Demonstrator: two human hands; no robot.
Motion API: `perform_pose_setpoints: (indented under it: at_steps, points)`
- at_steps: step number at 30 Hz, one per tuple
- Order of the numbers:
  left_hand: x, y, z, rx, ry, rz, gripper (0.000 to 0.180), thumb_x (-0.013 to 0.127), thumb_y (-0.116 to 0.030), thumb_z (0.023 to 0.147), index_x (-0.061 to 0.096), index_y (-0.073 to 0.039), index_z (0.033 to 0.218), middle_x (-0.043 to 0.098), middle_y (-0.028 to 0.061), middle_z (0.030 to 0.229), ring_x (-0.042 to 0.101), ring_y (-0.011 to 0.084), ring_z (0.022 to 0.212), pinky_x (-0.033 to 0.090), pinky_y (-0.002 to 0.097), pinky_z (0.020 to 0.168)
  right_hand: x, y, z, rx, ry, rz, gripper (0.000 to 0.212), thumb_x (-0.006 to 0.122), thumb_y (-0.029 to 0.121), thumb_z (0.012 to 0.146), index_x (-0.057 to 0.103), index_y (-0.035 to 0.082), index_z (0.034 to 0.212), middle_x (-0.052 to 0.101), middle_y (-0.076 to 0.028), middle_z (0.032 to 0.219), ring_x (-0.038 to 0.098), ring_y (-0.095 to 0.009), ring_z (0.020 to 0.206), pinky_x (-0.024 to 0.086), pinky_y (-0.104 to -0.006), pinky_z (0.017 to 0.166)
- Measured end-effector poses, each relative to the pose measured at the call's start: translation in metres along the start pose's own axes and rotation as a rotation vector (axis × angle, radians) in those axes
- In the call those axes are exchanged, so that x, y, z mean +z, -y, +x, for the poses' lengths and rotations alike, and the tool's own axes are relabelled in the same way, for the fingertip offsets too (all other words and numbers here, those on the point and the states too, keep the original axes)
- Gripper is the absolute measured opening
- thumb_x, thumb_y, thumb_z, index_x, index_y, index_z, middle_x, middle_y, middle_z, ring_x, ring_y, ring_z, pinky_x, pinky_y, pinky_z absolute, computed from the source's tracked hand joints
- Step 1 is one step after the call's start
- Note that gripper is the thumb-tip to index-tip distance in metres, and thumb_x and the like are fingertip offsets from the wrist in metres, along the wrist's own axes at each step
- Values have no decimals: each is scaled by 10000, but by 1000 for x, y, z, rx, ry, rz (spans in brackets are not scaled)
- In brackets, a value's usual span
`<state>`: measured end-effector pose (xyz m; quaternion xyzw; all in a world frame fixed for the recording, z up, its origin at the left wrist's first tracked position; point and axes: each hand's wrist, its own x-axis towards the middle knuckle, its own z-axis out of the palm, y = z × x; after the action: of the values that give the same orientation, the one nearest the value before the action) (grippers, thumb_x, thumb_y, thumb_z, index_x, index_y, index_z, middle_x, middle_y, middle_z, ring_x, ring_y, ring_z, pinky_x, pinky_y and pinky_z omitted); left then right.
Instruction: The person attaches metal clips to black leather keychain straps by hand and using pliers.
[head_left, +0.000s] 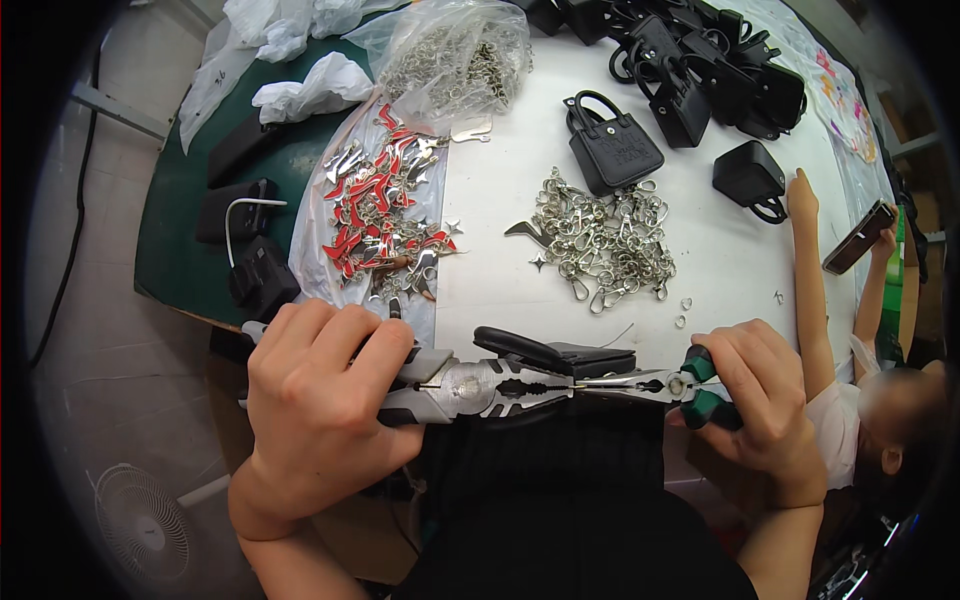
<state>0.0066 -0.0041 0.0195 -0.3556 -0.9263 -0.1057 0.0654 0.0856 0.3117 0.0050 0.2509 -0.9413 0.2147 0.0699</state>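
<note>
My left hand [325, 400] is closed around the grey handles of large combination pliers [470, 388]. In my right hand [765, 400] are slimmer needle-nose pliers [640, 386] with green and black grips. The two pairs of jaws point at each other and meet tip to tip, near the front edge of the table. Something tiny and brassy seems to be pinched at the tips; it is too small to name. Just behind the jaws lies a small black handbag [600, 358] with its handle toward the left, partly covered by the pliers.
Silver clasp chains [605, 240] lie heaped mid-table, below an upright black mini handbag [615, 150]. Red and silver charms [375, 215] cover a plastic sheet on the left. More handbags [690, 75] pile up behind. At right, another person's arm [808, 270] rests there, a phone [860, 238] in their other hand.
</note>
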Motion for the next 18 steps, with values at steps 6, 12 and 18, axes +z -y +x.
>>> perform_pose_setpoints:
  at_steps: [6, 12, 18]
  points:
    - [-2, -3, 0, -9, 10, 23, 353, 726, -79, 482, 619, -46, 816, 583, 71, 765, 531, 282, 683, 415, 385, 621, 0, -1, -4, 55, 31, 0, 596, 846, 248, 659, 616, -73, 1105, 635, -151, 926, 604, -314, 758, 493, -403, 679]
    - [25, -10, -5, -92, 61, -174, 456, 863, -155, 530, 635, -47, 910, 583, 86, 909, 558, 291, 808, 453, 409, 686, -9, -10, -14, 108, 38, -68, 593, 854, 204, 591, 631, -44, 1081, 633, -133, 908, 589, -308, 755, 465, -417, 667]
    - [84, -25, -17, -80, 50, -287, 517, 919, -265, 565, 643, -55, 949, 568, 86, 973, 557, 313, 933, 466, 430, 789, -35, -31, -50, 210, -9, -199, 537, 811, 234, 627, 645, -39, 1058, 638, -136, 900, 589, -333, 784, 456, -423, 686]
